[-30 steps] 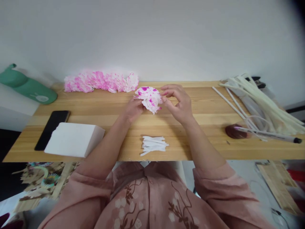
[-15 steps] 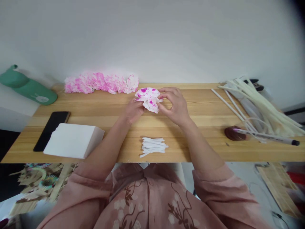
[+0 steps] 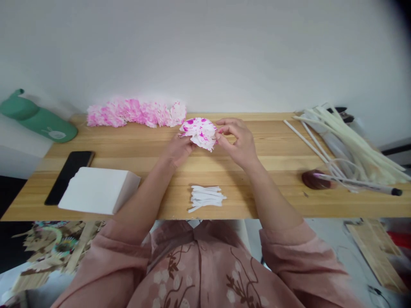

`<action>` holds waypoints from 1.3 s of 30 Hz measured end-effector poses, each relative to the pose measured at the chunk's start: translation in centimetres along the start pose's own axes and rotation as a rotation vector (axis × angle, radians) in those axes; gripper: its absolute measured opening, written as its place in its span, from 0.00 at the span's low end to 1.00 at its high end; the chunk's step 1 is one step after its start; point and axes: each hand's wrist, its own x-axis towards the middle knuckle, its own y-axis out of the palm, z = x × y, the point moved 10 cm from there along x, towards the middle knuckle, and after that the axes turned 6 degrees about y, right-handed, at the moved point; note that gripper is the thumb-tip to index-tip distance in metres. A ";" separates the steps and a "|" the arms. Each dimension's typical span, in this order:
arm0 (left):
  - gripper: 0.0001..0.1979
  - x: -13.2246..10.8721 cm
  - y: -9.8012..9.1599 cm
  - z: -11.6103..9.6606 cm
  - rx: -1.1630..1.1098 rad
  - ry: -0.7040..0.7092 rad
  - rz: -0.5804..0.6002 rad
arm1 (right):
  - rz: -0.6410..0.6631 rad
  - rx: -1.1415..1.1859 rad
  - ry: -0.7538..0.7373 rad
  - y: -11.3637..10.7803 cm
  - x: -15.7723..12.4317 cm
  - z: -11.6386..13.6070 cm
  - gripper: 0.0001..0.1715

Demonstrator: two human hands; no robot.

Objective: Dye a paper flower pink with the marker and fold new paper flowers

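Above the middle of the light wooden bench [image 3: 272, 149], a ruffled white paper flower blotched with magenta [image 3: 201, 130] sits between both hands. The left hand [image 3: 180, 149] seems closed around its underside, fingers partly hidden; the right hand [image 3: 238, 143] pinches its right edge between thumb and forefinger, other fingers loosely curved. Its layers look only partly spread, so this piece seems underway. Behind, to the left, a row of fluffy pink-and-white paper flowers [image 3: 135, 113] appears finished. Nearer the body, narrow white paper strips [image 3: 207, 197] lie piled, apparently unopened and uncoloured.
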 end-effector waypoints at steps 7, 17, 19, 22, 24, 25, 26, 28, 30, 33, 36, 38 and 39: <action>0.18 0.1 0.4 -0.1 -0.006 0.020 0.042 | 0.020 -0.041 -0.025 0.3 -0.1 0.0 0.03; 0.16 0.3 -0.7 0.2 0.017 0.022 -0.027 | 0.016 -0.061 -0.059 0.3 -0.1 -0.1 0.02; 0.16 0.3 -0.8 0.2 0.015 0.031 -0.031 | -0.005 -0.039 -0.067 0.0 -0.1 0.2 0.03; 0.17 0.4 -0.9 0.2 0.010 0.041 -0.014 | -0.043 0.000 -0.082 -0.6 -0.1 0.8 0.03; 0.18 0.5 -0.9 0.3 0.015 0.048 0.005 | -0.050 0.013 -0.096 -0.7 -0.2 1.1 0.02; 0.19 0.5 -0.9 0.3 0.022 0.052 0.012 | -0.047 0.012 -0.105 -0.7 -0.2 1.2 0.03; 0.20 0.4 -0.9 0.3 0.030 0.054 0.017 | -0.041 0.008 -0.116 -0.6 -0.2 1.4 0.04; 0.21 0.4 -0.8 0.4 0.040 0.048 0.022 | -0.024 -0.006 -0.144 -0.4 -0.2 1.6 0.06; 0.23 0.4 -0.8 0.6 0.034 0.029 0.021 | -0.011 -0.021 -0.169 -0.2 -0.3 1.7 0.06; 0.24 0.3 -0.6 0.7 0.033 0.006 0.011 | -0.009 -0.041 -0.179 -0.1 -0.2 1.6 0.06; 0.25 0.0 -0.4 0.7 0.078 -0.018 0.002 | -0.013 -0.057 -0.176 0.0 -0.2 1.6 0.05; 0.25 -0.1 -0.4 0.6 0.106 -0.021 0.001 | -0.014 -0.059 -0.176 0.0 -0.2 1.6 0.03; 0.24 -0.1 -0.3 0.6 0.111 -0.020 0.006 | -0.017 -0.058 -0.176 0.0 -0.2 1.6 0.03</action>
